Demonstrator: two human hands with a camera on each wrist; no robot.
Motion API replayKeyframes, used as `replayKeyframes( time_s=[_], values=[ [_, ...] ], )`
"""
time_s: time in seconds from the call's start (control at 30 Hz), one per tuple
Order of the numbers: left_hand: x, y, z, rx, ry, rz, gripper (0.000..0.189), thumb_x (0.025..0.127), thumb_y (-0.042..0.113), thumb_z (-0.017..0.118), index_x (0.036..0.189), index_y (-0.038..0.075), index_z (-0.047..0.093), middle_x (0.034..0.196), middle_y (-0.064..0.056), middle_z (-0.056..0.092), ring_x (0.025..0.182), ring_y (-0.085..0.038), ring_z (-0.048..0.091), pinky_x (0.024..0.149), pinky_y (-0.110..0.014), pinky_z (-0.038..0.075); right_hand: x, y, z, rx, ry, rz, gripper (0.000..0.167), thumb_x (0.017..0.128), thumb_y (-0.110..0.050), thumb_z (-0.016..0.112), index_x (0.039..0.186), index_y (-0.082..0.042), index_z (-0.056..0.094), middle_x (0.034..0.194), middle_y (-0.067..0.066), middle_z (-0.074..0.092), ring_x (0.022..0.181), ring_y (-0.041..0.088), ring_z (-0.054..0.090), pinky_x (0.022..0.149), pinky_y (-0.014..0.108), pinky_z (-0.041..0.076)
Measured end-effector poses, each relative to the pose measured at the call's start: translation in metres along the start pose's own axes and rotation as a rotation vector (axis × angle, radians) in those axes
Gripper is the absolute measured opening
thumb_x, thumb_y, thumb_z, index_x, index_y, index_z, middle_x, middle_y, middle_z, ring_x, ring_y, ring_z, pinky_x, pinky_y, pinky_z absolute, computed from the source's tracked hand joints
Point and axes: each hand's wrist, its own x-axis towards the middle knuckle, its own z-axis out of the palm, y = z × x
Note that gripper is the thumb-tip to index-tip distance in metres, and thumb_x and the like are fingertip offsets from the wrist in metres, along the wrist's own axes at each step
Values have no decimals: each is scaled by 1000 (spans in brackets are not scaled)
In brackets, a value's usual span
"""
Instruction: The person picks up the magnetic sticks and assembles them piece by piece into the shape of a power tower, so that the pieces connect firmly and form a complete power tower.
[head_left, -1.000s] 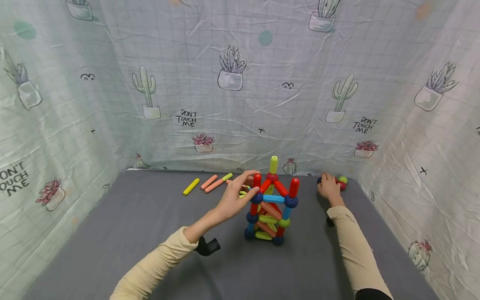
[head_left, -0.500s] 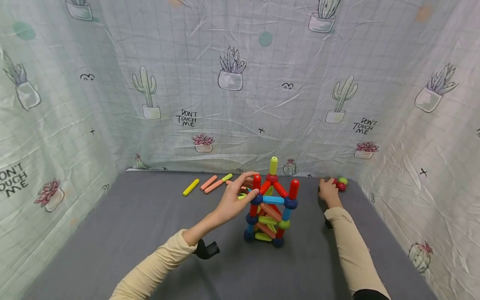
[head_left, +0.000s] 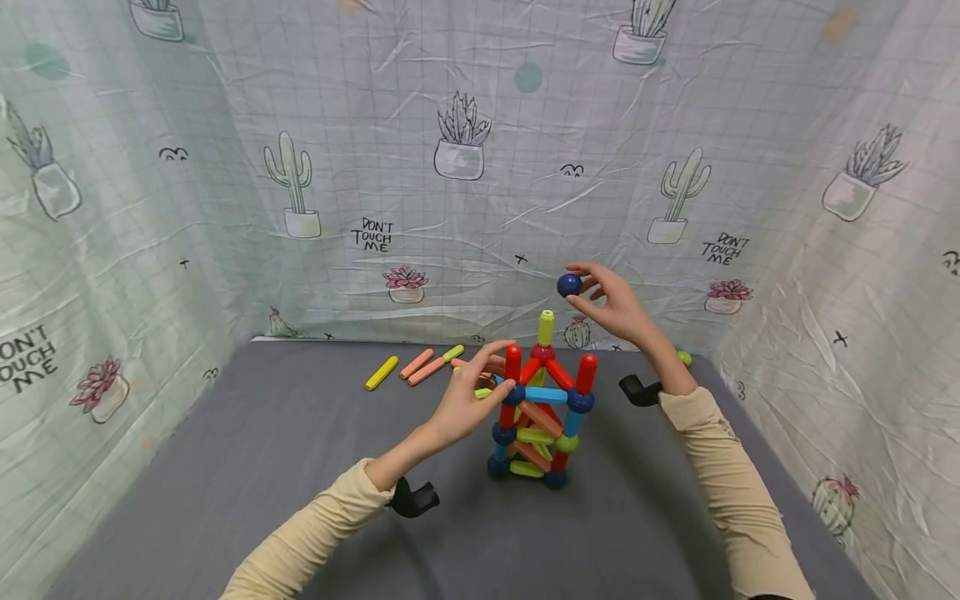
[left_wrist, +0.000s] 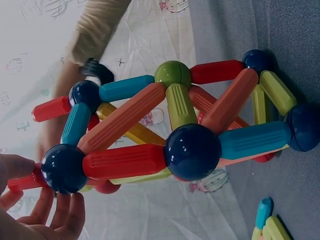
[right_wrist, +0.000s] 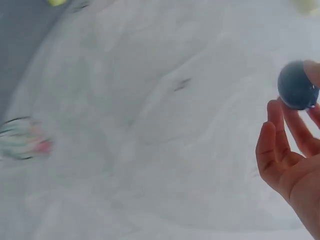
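A tower of coloured magnetic sticks and balls point(head_left: 546, 397) stands upright on the grey table. Three uprights rise from its top, two red and one yellow-green. My left hand point(head_left: 463, 398) holds the tower's upper left corner; in the left wrist view its fingers curl about a short red stick point(left_wrist: 25, 183) and touch the dark blue ball point(left_wrist: 64, 168) beside it. Raised above and behind the tower, my right hand point(head_left: 618, 307) pinches a loose blue ball point(head_left: 569, 285) between thumb and fingers. The right wrist view also has this ball point(right_wrist: 295, 87), apart from the tower.
Left of the tower lie a yellow stick point(head_left: 382, 372), salmon sticks point(head_left: 417, 364) and more sticks partly behind my left hand. A green ball point(head_left: 684, 357) is at the table's back right corner. A printed cloth point(head_left: 360, 292) hangs around the table's back and sides.
My right hand has lifted from the balls at the back right and moved up and left, carrying a blue ball. My left hand has stayed at the tower's corner.
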Motion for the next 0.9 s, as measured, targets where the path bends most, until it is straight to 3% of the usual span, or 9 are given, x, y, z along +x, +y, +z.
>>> replayKeyframes(
  time_s=[0.17,0.33,0.53,0.73,0.9],
  values=[
    [1,1,0,-2,-5,-13,42,85,-1,54,126,-2,42,102,-24,60,85,-33,60,74,-39,50,4,-31,-5,-19,-43,-101,40,85,-16,60,121,-4,47,116,14,54,97,25,52,77,40,44],
    [3,-3,0,0,-14,-17,42,86,0,54,126,-3,42,102,-24,60,86,-33,60,74,-39,51,0,-35,0,-29,-110,-130,39,85,-13,60,121,-3,49,117,12,53,99,24,50,78,41,43],
    [7,-32,7,2,-3,-10,45,86,4,55,129,3,41,104,-21,61,87,-30,60,73,-36,51,-4,-30,1,46,-86,-99,41,85,-11,59,124,-5,47,121,13,52,101,27,49,79,42,42],
    [7,-39,8,-6,3,2,46,87,10,56,131,10,41,105,-15,62,86,-24,60,73,-31,51,-17,11,6,139,63,56,35,92,-12,47,127,-7,45,118,18,54,102,32,51,78,40,40],
    [6,-41,8,-2,15,15,45,87,10,56,130,10,41,103,-13,62,87,-22,60,72,-27,51,-43,65,19,68,131,257,35,95,-22,39,123,-2,47,114,22,55,97,32,53,75,40,42]
  ],
)
